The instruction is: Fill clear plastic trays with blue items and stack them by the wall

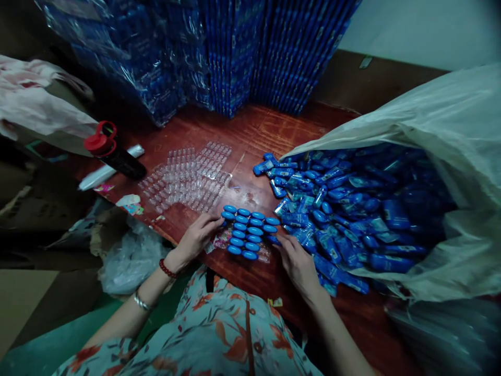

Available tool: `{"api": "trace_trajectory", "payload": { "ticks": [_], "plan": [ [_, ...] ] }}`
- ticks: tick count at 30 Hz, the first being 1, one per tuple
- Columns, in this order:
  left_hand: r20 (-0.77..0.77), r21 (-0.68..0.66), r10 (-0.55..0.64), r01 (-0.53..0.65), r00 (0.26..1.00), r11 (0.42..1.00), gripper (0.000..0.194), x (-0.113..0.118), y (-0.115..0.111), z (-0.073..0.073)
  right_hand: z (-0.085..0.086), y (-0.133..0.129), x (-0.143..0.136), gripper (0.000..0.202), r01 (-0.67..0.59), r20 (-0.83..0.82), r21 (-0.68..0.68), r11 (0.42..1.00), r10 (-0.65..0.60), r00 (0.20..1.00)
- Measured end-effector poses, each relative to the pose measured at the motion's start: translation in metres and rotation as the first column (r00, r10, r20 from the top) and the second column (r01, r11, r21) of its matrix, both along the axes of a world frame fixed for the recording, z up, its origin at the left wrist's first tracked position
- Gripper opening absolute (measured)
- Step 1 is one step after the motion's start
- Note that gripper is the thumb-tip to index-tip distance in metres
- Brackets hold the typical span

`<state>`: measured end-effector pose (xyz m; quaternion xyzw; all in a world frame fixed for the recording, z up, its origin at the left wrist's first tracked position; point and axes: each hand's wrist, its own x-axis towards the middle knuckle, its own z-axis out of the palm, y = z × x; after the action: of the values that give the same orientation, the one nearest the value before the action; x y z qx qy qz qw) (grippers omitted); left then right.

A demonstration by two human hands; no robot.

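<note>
Rows of glossy blue oval pieces [248, 228] sit in a clear plastic tray [264, 254] near the table's front edge. My left hand [198, 235] is at the tray's left side, its fingertips pressed together on a blue piece at the upper left corner. At the right side, my right hand [295, 258] has its fingers curled by a blue piece at the tray's edge. More clear trays with moulded pockets [188, 180] lie fanned out and overlapping behind my left hand. Many blue wrapped pieces [332, 203] spill from a large white sack on the right.
The white sack [465, 130] lies open at the right of the red-brown table [270, 128]. Tall stacks of blue packages [235, 52] stand at the back. A dark bottle with a red lid [117, 154] lies tilted at the left, beside a white plastic roll [97, 176].
</note>
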<state>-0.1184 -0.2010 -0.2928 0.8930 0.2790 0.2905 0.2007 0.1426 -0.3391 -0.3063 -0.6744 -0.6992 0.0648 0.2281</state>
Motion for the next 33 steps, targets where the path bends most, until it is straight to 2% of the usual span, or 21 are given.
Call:
{"api": "trace_trajectory", "payload": {
  "ticks": [3,7,11,15,18,21,23,26,28,29,31,33],
  "plan": [
    [-0.003,0.028,-0.042,0.042,0.999,0.999,0.032,-0.001,-0.002,-0.006,0.011,0.004,0.002,0.031,-0.078,0.13,-0.08,0.994,0.088,0.988],
    [-0.084,-0.029,-0.106,0.104,0.991,0.994,0.033,-0.002,-0.002,-0.009,0.035,0.018,0.003,0.034,-0.189,0.222,-0.214,0.958,0.236,0.946],
    [-0.216,-0.033,-0.173,0.17,0.961,0.985,0.031,0.001,0.003,0.003,0.054,0.033,-0.007,0.03,-0.245,0.26,-0.38,0.892,0.357,0.897],
    [-0.284,-0.065,-0.273,0.266,0.919,0.962,0.031,0.008,0.006,0.011,0.059,0.043,-0.019,0.026,-0.243,0.308,-0.461,0.854,0.411,0.858],
    [-0.296,-0.017,-0.206,0.21,0.933,0.978,0.032,0.008,0.003,0.006,0.048,0.04,-0.023,0.027,-0.194,0.342,-0.404,0.894,0.345,0.874],
    [-0.254,0.131,-0.089,0.125,0.963,0.983,0.028,0.006,0.002,0.005,0.031,0.024,-0.021,0.029,-0.131,0.355,-0.204,0.97,0.198,0.914],
    [-0.144,0.179,-0.023,0.049,0.989,0.983,0.025,0.012,0.006,0.011,0.024,0.011,-0.015,0.032,-0.051,0.317,-0.047,0.998,0.063,0.946],
    [-0.038,0.08,0.004,-0.001,0.999,0.997,0.024,0.043,0.023,0.025,0.024,0.004,0.003,0.032,0.174,0.262,0.068,0.982,-0.186,0.947],
    [-0.13,-0.012,-0.081,0.08,0.988,0.997,0.023,0.082,0.038,0.032,0.027,0.012,0.019,0.03,0.319,0.295,0.062,0.946,-0.323,0.899],
    [-0.221,-0.039,-0.152,0.147,0.963,0.988,0.022,0.104,0.045,0.033,0.029,0.019,0.027,0.029,0.356,0.323,0.035,0.934,-0.347,0.88],
    [-0.406,-0.056,-0.295,0.298,0.865,0.953,0.018,0.15,0.055,0.032,0.031,0.033,0.04,0.03,0.356,0.363,-0.054,0.933,-0.314,0.877],
    [-0.544,-0.099,-0.415,0.435,0.73,0.895,0.031,0.189,0.06,0.029,0.03,0.042,0.046,0.027,0.308,0.352,-0.131,0.942,-0.246,0.903]
  ]
}}
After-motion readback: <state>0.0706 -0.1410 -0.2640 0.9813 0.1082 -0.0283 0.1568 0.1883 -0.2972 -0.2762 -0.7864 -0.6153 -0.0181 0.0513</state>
